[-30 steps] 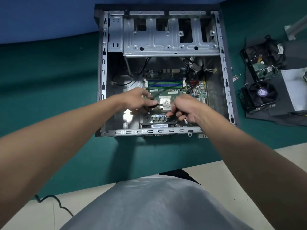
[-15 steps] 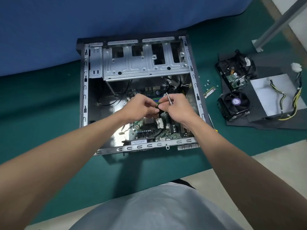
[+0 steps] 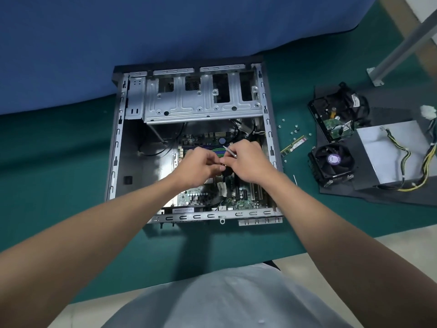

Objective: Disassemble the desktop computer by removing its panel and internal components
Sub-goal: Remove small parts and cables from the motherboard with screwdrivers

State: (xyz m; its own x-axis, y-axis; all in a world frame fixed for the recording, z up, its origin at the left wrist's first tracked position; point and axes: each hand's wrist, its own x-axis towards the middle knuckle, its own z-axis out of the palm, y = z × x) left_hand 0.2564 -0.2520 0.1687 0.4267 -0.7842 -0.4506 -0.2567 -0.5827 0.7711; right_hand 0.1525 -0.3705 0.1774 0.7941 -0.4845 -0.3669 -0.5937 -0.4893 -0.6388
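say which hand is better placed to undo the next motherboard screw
Right, probably: the right hand grips the screwdriver above the motherboard. The left hand only curls its fingers beside it, and what it holds is hidden.

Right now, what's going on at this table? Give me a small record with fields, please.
Case: open, panel off, lying on the green mat
Inside: motherboard in place, drive cage above it
Right hand: grips a thin metal tool over the motherboard
Left hand: fingers curled against the right hand; what they hold is hidden
Right of case: fan, hard drive, power supply, RAM stick, loose screws
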